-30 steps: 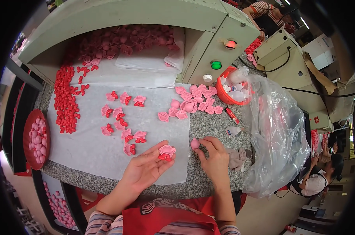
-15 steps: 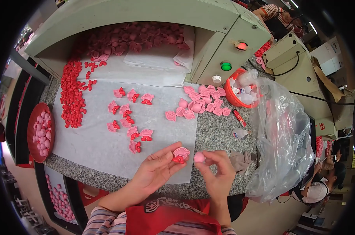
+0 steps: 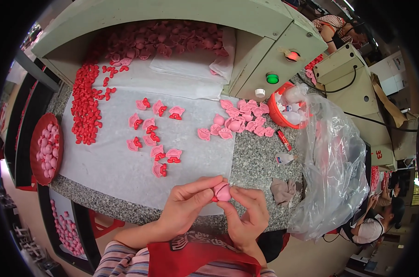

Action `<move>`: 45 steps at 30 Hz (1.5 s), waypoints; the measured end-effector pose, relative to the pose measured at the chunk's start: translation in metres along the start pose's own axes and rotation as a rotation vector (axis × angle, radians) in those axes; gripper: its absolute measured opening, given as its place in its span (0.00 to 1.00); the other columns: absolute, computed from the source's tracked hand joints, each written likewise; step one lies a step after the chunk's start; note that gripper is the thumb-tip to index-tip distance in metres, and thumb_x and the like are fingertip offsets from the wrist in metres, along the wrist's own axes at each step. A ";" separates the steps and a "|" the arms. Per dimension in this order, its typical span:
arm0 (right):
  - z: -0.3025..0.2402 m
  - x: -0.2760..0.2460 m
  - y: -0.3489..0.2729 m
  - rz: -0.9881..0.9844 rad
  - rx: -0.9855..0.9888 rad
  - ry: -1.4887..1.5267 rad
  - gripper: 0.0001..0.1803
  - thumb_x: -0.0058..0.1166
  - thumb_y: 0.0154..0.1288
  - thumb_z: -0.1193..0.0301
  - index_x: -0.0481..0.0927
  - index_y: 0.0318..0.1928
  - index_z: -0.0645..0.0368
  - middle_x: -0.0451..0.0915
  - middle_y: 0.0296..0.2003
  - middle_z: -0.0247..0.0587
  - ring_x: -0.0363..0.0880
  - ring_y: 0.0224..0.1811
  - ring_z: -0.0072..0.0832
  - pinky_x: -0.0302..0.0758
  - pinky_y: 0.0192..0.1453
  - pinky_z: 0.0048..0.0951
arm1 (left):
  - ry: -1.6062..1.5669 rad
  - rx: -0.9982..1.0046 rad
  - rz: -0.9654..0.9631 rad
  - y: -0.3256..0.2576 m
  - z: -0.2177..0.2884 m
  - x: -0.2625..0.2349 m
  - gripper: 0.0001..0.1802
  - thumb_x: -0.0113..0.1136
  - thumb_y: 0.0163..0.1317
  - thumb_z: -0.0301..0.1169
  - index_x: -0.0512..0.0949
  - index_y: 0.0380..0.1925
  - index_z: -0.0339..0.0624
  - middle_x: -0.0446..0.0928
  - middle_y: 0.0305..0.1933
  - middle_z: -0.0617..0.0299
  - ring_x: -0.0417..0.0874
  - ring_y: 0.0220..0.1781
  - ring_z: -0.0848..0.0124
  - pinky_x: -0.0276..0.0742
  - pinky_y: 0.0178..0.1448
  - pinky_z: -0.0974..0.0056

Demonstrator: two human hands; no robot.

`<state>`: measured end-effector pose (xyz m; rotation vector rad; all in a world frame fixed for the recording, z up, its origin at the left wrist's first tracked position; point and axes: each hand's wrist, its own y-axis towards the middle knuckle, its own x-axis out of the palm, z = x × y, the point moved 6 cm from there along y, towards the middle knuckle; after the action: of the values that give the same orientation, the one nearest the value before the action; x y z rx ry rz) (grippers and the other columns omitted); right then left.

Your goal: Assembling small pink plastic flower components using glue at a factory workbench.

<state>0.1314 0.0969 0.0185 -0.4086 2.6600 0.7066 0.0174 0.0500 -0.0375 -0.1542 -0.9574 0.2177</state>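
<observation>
Low over the front edge of the white sheet, both hands are together. Thumb and fingers of my left hand (image 3: pixel 186 201) pinch a flat pink piece with a red bow, now mostly covered. A rounded pink dome (image 3: pixel 224 194) lies against its face, gripped by my right hand (image 3: pixel 248 212). Farther off on the sheet, several pink pieces with red bows (image 3: pixel 150 125) are spread out. Right of them, loose pink pieces (image 3: pixel 246 111), some domed, lie in a cluster. A heap of small red bows (image 3: pixel 85 108) runs along the sheet's left side.
A pale green machine (image 3: pixel 172 14) arches over more pink pieces at the back. To the right are an orange-red basket (image 3: pixel 275 111) of bottles, a red tube (image 3: pixel 284 140), a small bottle (image 3: pixel 284 159), a grey cloth (image 3: pixel 282 191) and a clear plastic bag (image 3: pixel 332 161). A red bowl (image 3: pixel 35 145) stands left.
My right hand has moved left, bringing the pink dome from beside the bowed piece onto its face. My left hand has turned that piece toward it. The view has shifted slightly.
</observation>
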 end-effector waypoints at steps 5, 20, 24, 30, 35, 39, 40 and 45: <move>0.000 0.001 -0.001 0.001 -0.004 0.007 0.21 0.67 0.35 0.83 0.79 0.37 0.62 0.76 0.34 0.44 0.76 0.35 0.31 0.71 0.39 0.24 | 0.043 0.063 -0.040 0.000 0.003 0.001 0.17 0.48 0.61 0.24 0.69 0.51 0.33 0.69 0.53 0.53 0.69 0.57 0.65 0.64 0.61 0.61; 0.005 -0.004 -0.005 -0.001 0.026 0.037 0.20 0.68 0.33 0.84 0.79 0.34 0.63 0.75 0.31 0.42 0.76 0.32 0.28 0.72 0.37 0.24 | 0.184 0.091 -0.052 -0.003 0.004 0.000 0.16 0.49 0.61 0.23 0.71 0.50 0.32 0.69 0.51 0.53 0.69 0.54 0.66 0.64 0.58 0.63; 0.004 -0.006 -0.005 -0.015 0.013 0.015 0.19 0.68 0.33 0.83 0.80 0.33 0.63 0.74 0.31 0.42 0.76 0.31 0.28 0.73 0.35 0.23 | 0.198 0.032 -0.045 -0.003 0.004 0.002 0.17 0.48 0.62 0.25 0.70 0.51 0.32 0.69 0.50 0.55 0.70 0.52 0.68 0.65 0.56 0.65; 0.004 -0.006 -0.006 -0.019 0.038 0.000 0.19 0.68 0.33 0.83 0.79 0.33 0.63 0.75 0.31 0.42 0.76 0.31 0.27 0.73 0.35 0.24 | 0.190 0.019 -0.048 -0.002 0.002 0.002 0.17 0.48 0.63 0.26 0.70 0.51 0.31 0.69 0.49 0.56 0.70 0.51 0.69 0.65 0.55 0.66; 0.004 -0.008 -0.006 0.017 0.000 0.019 0.19 0.69 0.34 0.78 0.80 0.33 0.61 0.76 0.31 0.38 0.74 0.29 0.28 0.71 0.30 0.23 | 0.402 0.105 -0.069 -0.004 0.007 0.003 0.16 0.46 0.63 0.25 0.71 0.51 0.32 0.70 0.49 0.53 0.70 0.52 0.68 0.65 0.56 0.66; 0.000 -0.009 -0.004 0.004 -0.065 0.001 0.19 0.69 0.34 0.78 0.80 0.33 0.62 0.77 0.30 0.39 0.74 0.29 0.28 0.72 0.29 0.23 | 0.452 0.132 -0.102 -0.005 0.010 0.006 0.16 0.45 0.62 0.22 0.71 0.50 0.33 0.70 0.50 0.52 0.71 0.52 0.67 0.65 0.57 0.64; 0.000 -0.009 -0.004 -0.002 -0.066 0.000 0.19 0.69 0.34 0.78 0.80 0.32 0.62 0.77 0.30 0.39 0.74 0.29 0.28 0.72 0.29 0.23 | 0.437 0.122 -0.107 -0.005 0.009 0.006 0.16 0.44 0.62 0.22 0.71 0.51 0.33 0.70 0.50 0.52 0.71 0.52 0.67 0.65 0.57 0.64; -0.003 -0.009 -0.005 0.012 -0.088 -0.016 0.18 0.69 0.35 0.79 0.80 0.32 0.62 0.77 0.31 0.38 0.74 0.27 0.28 0.71 0.28 0.23 | 0.507 0.180 -0.131 -0.008 0.013 0.013 0.18 0.45 0.62 0.21 0.70 0.52 0.35 0.69 0.51 0.51 0.71 0.52 0.67 0.67 0.55 0.65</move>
<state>0.1403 0.0927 0.0222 -0.4086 2.6259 0.8295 0.0147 0.0459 -0.0181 0.0212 -0.4383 0.1332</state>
